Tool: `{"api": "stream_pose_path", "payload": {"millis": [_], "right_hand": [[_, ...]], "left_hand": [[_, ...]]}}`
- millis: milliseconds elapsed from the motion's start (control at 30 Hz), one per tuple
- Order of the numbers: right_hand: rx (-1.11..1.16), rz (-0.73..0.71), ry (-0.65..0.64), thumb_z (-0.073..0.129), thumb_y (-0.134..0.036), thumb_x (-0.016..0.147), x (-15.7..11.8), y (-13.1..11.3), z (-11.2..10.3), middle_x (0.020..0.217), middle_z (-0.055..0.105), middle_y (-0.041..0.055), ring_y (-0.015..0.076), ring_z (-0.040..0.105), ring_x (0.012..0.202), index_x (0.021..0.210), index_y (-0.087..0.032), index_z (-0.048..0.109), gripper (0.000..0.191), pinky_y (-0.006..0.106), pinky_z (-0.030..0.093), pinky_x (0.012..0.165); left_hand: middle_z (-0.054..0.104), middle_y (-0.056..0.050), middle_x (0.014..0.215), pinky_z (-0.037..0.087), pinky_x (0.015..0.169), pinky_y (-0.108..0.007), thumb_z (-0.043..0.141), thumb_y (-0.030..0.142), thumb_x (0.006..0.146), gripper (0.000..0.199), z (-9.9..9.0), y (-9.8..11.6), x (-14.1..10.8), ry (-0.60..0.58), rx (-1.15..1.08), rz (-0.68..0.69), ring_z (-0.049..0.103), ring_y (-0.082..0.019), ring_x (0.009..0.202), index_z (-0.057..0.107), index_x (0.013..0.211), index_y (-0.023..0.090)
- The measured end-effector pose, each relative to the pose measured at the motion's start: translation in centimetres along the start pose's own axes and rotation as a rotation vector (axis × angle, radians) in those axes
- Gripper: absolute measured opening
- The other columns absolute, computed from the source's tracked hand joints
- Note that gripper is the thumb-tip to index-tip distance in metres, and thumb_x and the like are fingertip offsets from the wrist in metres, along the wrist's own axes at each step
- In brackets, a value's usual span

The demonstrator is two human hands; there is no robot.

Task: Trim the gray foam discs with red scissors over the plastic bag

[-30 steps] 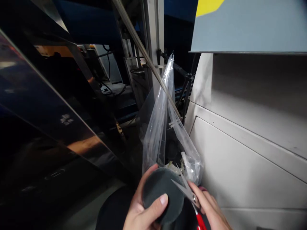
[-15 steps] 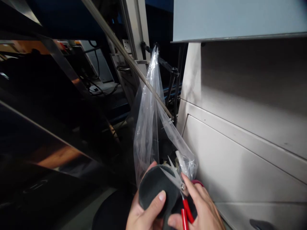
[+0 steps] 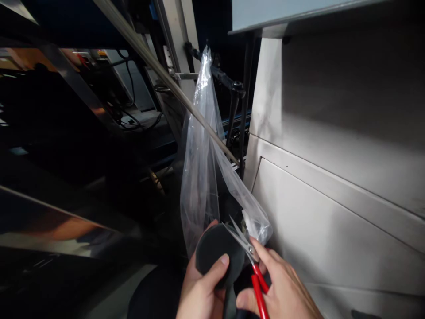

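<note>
My left hand (image 3: 207, 279) grips a round dark grey piece (image 3: 215, 250), thumb pressed on its face and fingers behind it. A narrower strip of the same dark colour hangs below the disc. Red-handled scissors (image 3: 248, 250) are held in my right hand (image 3: 279, 283), their blades parted. The blade tips lie at the upper right edge of the round piece. Just beyond both hands hangs a clear plastic bag (image 3: 199, 164), with some pale scraps showing low in it. The fingers behind the dark piece are partly hidden.
A pale machine cabinet (image 3: 332, 212) stands close on the right. A long slanting rod (image 3: 172, 84) crosses in front of the bag. Behind are a metal post (image 3: 179, 35) and black bars (image 3: 229, 82); dark framework with cables (image 3: 129, 119) fills the left.
The scissor blades have closed partway near the disc's edge, and the red handles have come nearer together. The dark piece has turned slightly. The whole view has shifted a little.
</note>
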State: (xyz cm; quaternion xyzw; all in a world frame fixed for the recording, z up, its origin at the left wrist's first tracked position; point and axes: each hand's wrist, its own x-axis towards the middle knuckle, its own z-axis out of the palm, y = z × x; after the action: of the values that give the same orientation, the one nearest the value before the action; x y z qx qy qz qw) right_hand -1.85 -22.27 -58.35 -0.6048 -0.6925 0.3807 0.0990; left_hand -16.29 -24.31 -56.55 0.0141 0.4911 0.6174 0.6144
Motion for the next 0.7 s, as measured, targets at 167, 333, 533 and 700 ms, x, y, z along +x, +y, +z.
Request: {"api": "stream_pose_path", "payload": {"millis": [167, 333, 533, 700], "right_hand": [[-0.076, -0.024, 0.009, 0.07, -0.038, 0.073, 1.0, -0.3, 0.3, 0.131, 0.053, 0.0158, 0.0374, 0.046, 0.126, 0.152, -0.02, 0.028, 0.091, 0.053, 0.037, 0.105], [-0.027, 0.045, 0.054, 0.078, -0.032, 0.064, 1.1, -1.0, 0.1, 0.118, 0.064, 0.0107, 0.0343, 0.058, 0.114, 0.143, -0.023, 0.045, 0.086, 0.043, 0.047, 0.095], [-0.025, 0.019, 0.057, 0.082, -0.033, 0.061, 0.9, -1.3, -0.7, 0.12, 0.065, 0.0093, 0.0329, 0.059, 0.114, 0.147, -0.024, 0.04, 0.096, 0.04, 0.047, 0.094], [0.086, -0.019, 0.019, 0.068, -0.043, 0.079, 2.1, -1.1, -1.1, 0.087, 0.073, 0.0034, 0.0258, 0.067, 0.085, 0.112, -0.027, 0.068, 0.037, 0.031, 0.052, 0.073]], "left_hand": [[0.072, -0.012, 0.116, 0.057, 0.091, -0.04, 0.083, 0.015, 0.06, 0.094, -0.6, -0.1, 1.1, -0.042, -0.02, 0.007, 0.069, -0.032, 0.103, 0.043, 0.144, 0.026], [0.072, -0.012, 0.113, 0.058, 0.087, -0.041, 0.076, 0.01, 0.067, 0.086, -0.3, 0.6, 0.8, -0.035, -0.035, -0.018, 0.07, -0.032, 0.101, 0.041, 0.144, 0.026], [0.073, -0.011, 0.11, 0.059, 0.086, -0.036, 0.071, 0.004, 0.072, 0.081, -1.0, 1.4, 1.9, -0.103, -0.004, -0.065, 0.069, -0.028, 0.103, 0.041, 0.144, 0.024], [0.073, -0.009, 0.109, 0.058, 0.083, -0.029, 0.066, -0.001, 0.074, 0.074, -1.4, 1.9, 3.2, -0.212, 0.001, -0.082, 0.07, -0.025, 0.102, 0.046, 0.14, 0.025]]}}
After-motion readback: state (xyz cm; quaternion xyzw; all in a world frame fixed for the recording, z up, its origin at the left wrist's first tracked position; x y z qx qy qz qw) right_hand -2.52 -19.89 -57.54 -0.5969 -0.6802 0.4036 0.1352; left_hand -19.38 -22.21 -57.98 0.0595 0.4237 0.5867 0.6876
